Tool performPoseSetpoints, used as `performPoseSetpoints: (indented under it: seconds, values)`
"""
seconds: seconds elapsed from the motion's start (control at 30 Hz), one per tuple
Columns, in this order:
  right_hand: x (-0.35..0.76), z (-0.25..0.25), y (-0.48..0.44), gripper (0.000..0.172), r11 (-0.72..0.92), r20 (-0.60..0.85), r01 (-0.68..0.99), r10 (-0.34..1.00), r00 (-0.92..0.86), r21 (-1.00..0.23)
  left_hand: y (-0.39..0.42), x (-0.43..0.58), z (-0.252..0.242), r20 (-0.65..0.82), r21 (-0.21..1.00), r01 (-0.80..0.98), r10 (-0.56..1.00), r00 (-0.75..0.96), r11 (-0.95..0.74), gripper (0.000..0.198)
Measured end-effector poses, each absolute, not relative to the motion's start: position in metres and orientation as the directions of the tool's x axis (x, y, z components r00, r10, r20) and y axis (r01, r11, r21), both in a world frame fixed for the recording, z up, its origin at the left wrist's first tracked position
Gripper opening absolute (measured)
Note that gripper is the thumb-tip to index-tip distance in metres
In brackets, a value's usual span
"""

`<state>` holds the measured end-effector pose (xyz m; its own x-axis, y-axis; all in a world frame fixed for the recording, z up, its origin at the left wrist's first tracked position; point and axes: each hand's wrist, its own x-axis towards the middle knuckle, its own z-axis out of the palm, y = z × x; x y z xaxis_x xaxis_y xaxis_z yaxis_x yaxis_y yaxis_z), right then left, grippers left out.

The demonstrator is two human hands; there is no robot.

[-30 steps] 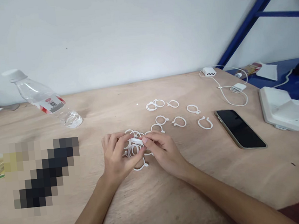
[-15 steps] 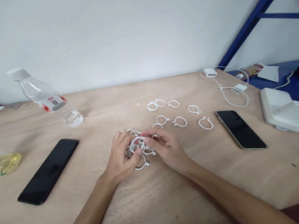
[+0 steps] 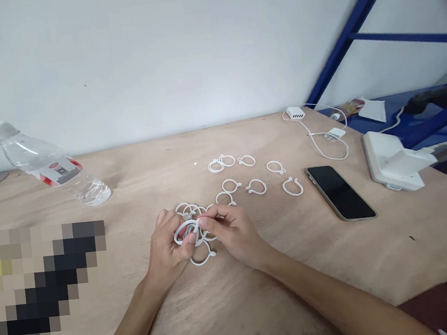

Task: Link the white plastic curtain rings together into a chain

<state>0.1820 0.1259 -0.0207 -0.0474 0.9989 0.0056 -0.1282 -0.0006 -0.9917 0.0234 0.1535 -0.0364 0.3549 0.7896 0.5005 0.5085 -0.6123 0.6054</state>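
My left hand (image 3: 168,246) and my right hand (image 3: 233,231) meet over a small pile of white plastic rings (image 3: 190,211) on the wooden table (image 3: 259,290). Both hands pinch one white ring (image 3: 185,231), held just above the pile: left thumb and fingers on its left side, right fingertips on its right side. Another open ring (image 3: 202,258) lies on the table under the hands. Several more white rings (image 3: 255,186) lie spread out singly beyond the hands, toward the right.
A clear water bottle (image 3: 45,166) lies on its side at the back left. A dark phone (image 3: 340,192) lies right of the rings. White chargers with cables (image 3: 333,136) and a white device (image 3: 392,160) sit at the right, near a blue frame (image 3: 338,46). A blurred patch covers the left.
The view has shifted, so everything sits further left in the picture. My hands have turned the held ring from edge-on to more face-on, staying over the pile.
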Motion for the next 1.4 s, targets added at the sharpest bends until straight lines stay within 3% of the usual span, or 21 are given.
performPoseSetpoints:
  seconds: [0.13,0.23,0.33,0.53,0.7,0.87,1.0,1.13,1.27,1.4]
  values:
    - [0.189,-0.020,0.129,0.021,0.047,0.054,-0.060,0.990,-0.128,-0.997,0.154,0.024,-0.039,0.501,0.591,0.511,0.780,0.373,-0.624,0.051]
    - [0.204,-0.020,0.147,0.020,0.154,0.133,0.181,0.983,-0.127,-0.971,0.155,0.025,-0.040,0.498,0.585,0.529,0.787,0.364,-0.615,0.046]
    - [0.223,-0.024,0.181,0.019,0.197,0.269,0.617,0.963,0.026,-0.762,0.155,0.025,-0.041,0.490,0.581,0.563,0.805,0.334,-0.587,0.037]
    - [0.248,-0.043,0.245,0.019,0.182,0.330,0.789,0.944,0.027,-0.586,0.152,0.027,-0.042,0.463,0.540,0.640,0.828,0.317,-0.547,0.013]
    - [0.251,-0.049,0.253,0.015,0.250,0.388,0.812,0.921,-0.031,-0.528,0.150,0.029,-0.045,0.498,0.515,0.652,0.813,0.301,-0.557,0.031]
    - [0.241,-0.032,0.221,0.018,0.321,0.482,0.779,0.875,-0.027,-0.539,0.149,0.029,-0.046,0.477,0.567,0.650,0.845,0.242,-0.506,0.041]
    - [0.216,-0.025,0.172,0.013,0.555,0.617,0.650,0.769,-0.164,-0.519,0.150,0.027,-0.043,0.428,0.676,0.564,0.876,0.223,-0.474,0.031]
    - [0.190,-0.030,0.142,0.016,0.739,0.696,0.494,0.644,-0.318,-0.458,0.150,0.025,-0.040,0.398,0.786,0.420,0.891,0.217,-0.453,0.038]
    - [0.182,-0.033,0.137,0.016,0.742,0.688,0.461,0.651,-0.320,-0.487,0.149,0.028,-0.038,0.284,0.908,0.262,0.940,0.188,-0.327,0.035]
    - [0.188,-0.028,0.134,0.014,0.600,0.605,0.476,0.779,-0.165,-0.644,0.147,0.029,-0.038,0.278,0.907,0.281,0.947,0.158,-0.313,0.028]
